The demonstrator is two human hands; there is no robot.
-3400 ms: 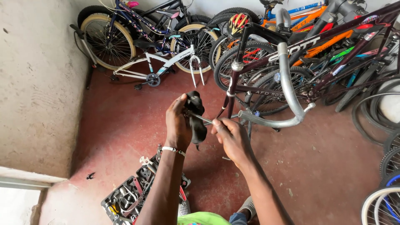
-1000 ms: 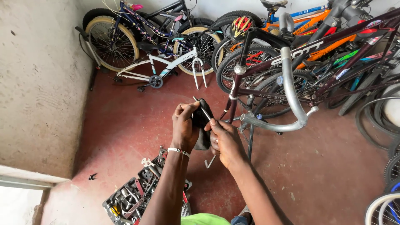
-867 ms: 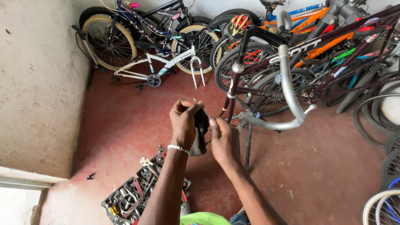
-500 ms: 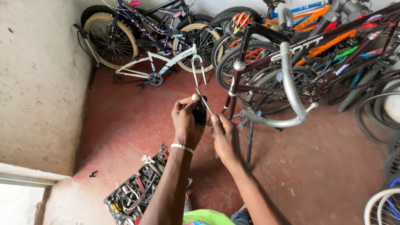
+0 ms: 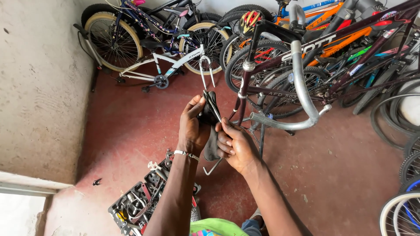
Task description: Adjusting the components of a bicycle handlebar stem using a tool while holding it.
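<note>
1. The left hand [image 5: 192, 126] is closed around a dark saddle-like part [image 5: 209, 126] — fingers wrapped over its left side, thumb up near the top edge.
2. The right hand [image 5: 236, 146] grips the same dark part from the right and lower down, fingers curled across its front, so both hands hold it between them at chest height above the floor.
3. A thin metal rail [image 5: 213, 105] runs slanted across the top of the dark part, and a bent metal rod [image 5: 213, 167] hangs out below the right hand; how the two join is hidden by the fingers.
4. A beaded bracelet [image 5: 186, 153] sits on the left wrist.
5. Just beyond the hands stands a repair stand [image 5: 261, 140], with a thick curved grey bar [image 5: 302, 87] rising above it and a dark red bicycle frame [image 5: 332, 43] just behind.
6. Below the left forearm, on the red floor [image 5: 122, 131], lies an open tool case [image 5: 140, 205] filled with metal tools.
7. Farther off, a white bicycle [image 5: 175, 65] leans among others against the back, near a cream-tyred wheel [image 5: 107, 41].
8. A rough pale wall [image 5: 39, 87] fills the left side — many more bicycles and loose wheels [image 5: 402, 209] crowd the right.
</note>
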